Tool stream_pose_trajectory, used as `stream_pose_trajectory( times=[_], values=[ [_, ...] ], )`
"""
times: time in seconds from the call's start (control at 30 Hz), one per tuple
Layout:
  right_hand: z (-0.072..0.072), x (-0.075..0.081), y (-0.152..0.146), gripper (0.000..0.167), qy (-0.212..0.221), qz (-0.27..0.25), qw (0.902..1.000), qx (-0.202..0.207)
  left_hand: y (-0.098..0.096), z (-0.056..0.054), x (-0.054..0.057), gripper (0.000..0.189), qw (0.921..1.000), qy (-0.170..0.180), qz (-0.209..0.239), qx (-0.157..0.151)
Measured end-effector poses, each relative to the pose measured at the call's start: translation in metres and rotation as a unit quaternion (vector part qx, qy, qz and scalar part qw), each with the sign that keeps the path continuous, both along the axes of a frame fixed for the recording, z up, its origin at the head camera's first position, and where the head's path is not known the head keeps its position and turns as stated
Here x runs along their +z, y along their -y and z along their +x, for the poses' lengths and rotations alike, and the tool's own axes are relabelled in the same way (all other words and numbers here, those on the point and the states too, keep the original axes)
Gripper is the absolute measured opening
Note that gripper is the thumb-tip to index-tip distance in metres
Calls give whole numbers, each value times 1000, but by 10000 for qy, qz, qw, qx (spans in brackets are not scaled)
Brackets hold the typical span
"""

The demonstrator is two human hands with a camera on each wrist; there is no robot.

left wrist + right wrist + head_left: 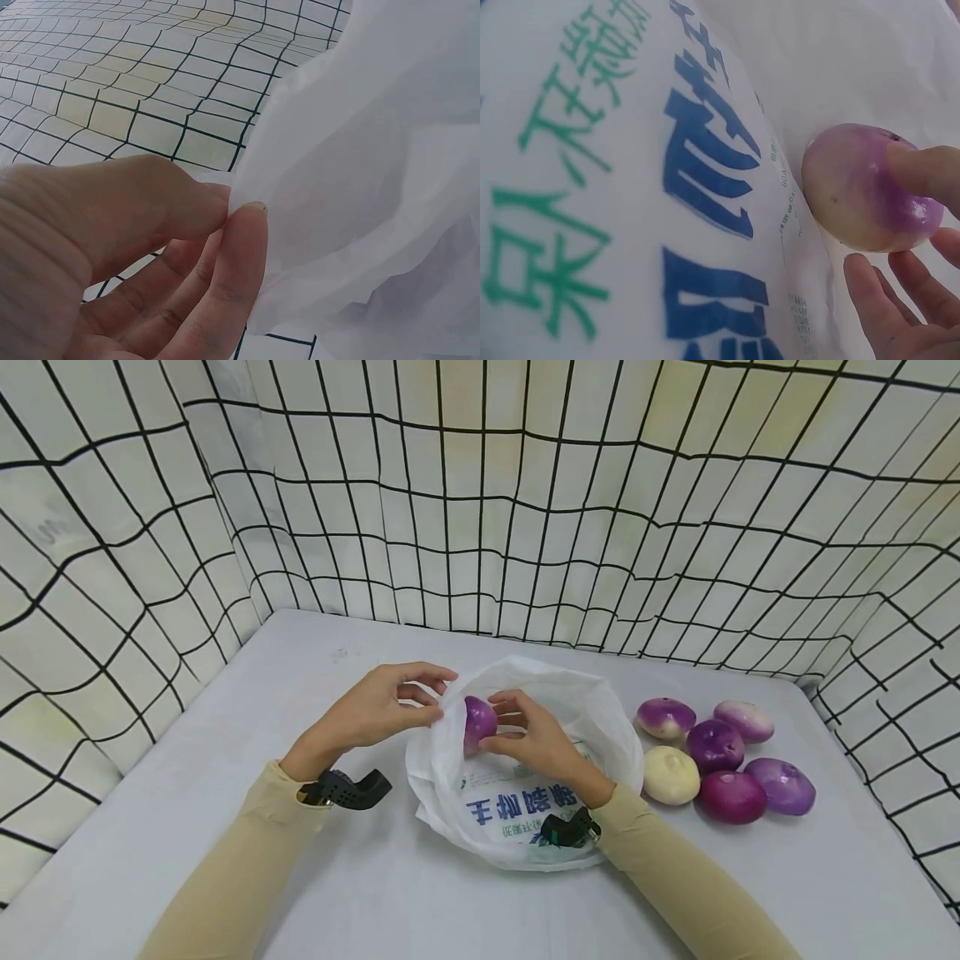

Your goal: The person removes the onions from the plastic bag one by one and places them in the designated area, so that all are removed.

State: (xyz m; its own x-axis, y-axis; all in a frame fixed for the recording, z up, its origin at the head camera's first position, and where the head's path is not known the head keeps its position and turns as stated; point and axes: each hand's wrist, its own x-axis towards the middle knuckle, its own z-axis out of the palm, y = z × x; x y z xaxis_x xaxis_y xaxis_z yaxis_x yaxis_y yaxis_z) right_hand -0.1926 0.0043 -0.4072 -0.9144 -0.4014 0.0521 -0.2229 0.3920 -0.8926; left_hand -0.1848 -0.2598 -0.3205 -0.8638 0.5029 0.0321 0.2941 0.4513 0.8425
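A white plastic bag (450,793) with blue and green printing stands with its mouth wide on the table. My left hand (378,710) pinches the bag's left rim between thumb and finger; in the left wrist view the thin white film (322,172) runs out from those fingertips. Inside the bag, my right hand (536,739) holds a purple onion (477,724) near the left wall. From the right wrist the onion (862,187) shows a pale underside, with the thumb on top and fingers around its lower side. The bag's wall hides part of it in the head view.
To the right of the bag lie several purple onions (731,797) and a pale yellow one (671,775), grouped close together. The white table (337,877) is bordered at the back and sides by black netting (487,535) over pale walls.
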Motion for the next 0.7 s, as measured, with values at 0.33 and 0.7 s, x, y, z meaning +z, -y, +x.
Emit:
stream_pose_trajectory(
  times=[0.33,0.7],
  values=[
    [1,-2,7,58,-102,19,9999,-131,1,0,0,51,10000,-58,-50,23],
    [3,-2,6,56,-114,14,9997,-210,2,-1,0,52,10000,-37,-3,0]
  ],
)
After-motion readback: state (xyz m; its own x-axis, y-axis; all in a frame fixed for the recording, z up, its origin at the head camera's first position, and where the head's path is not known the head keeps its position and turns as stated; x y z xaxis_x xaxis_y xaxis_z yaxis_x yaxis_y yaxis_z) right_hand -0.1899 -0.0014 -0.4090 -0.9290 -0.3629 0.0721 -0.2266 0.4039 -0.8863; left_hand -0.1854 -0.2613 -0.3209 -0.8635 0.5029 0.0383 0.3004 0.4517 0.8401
